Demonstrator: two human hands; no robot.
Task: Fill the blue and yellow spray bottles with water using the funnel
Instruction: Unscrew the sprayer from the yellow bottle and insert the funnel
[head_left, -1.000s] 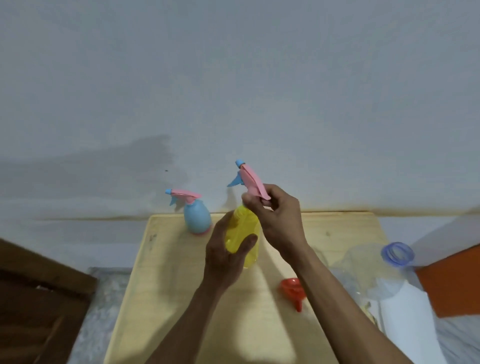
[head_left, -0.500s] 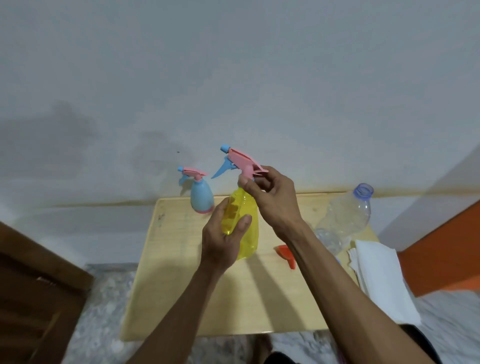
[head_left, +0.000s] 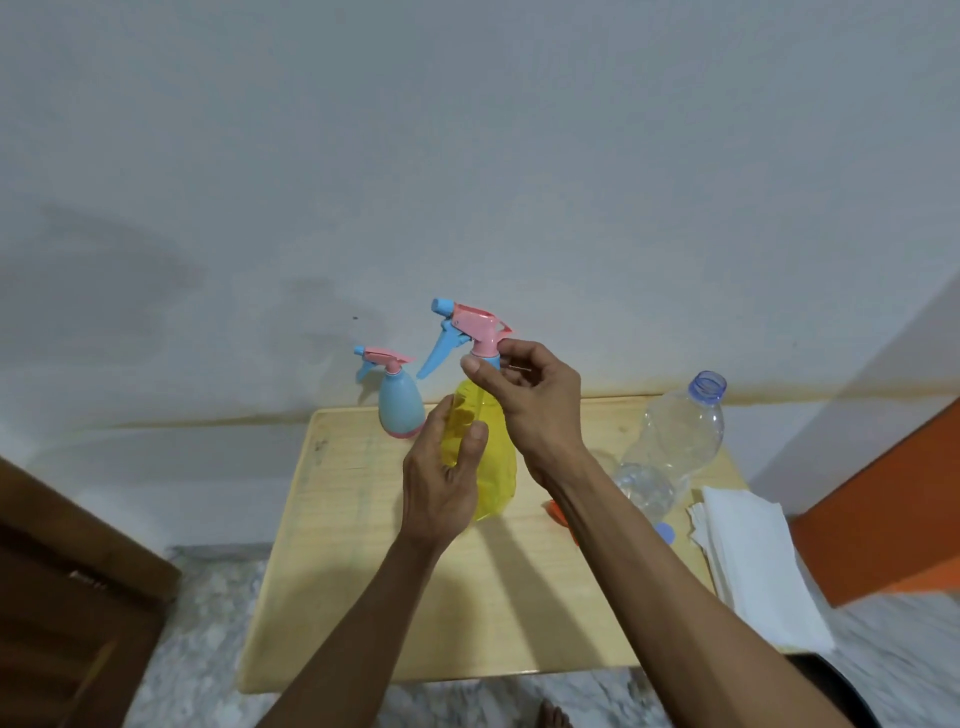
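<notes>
A translucent yellow plastic spray bottle (head_left: 488, 457) is held upright above the pale wooden table (head_left: 363, 597), between both hands. The left hand (head_left: 441, 483) wraps its fingers and thumb around the bottle's body from the left side. The right hand (head_left: 524, 400) pinches the neck just under the pink and blue trigger spray head (head_left: 470, 332), whose nozzle points left. A light blue egg-shaped spray bottle (head_left: 399, 408) stands at the far left corner of the table, apart from the hands. A clear plastic water bottle (head_left: 675, 447) with an open blue-ringed neck stands to the right, its small blue cap (head_left: 665, 532) near its base. An orange plastic funnel (head_left: 556, 512) shows partly behind the right forearm. A stack of white paper napkins (head_left: 753, 561) lies on the table's right edge.
</notes>
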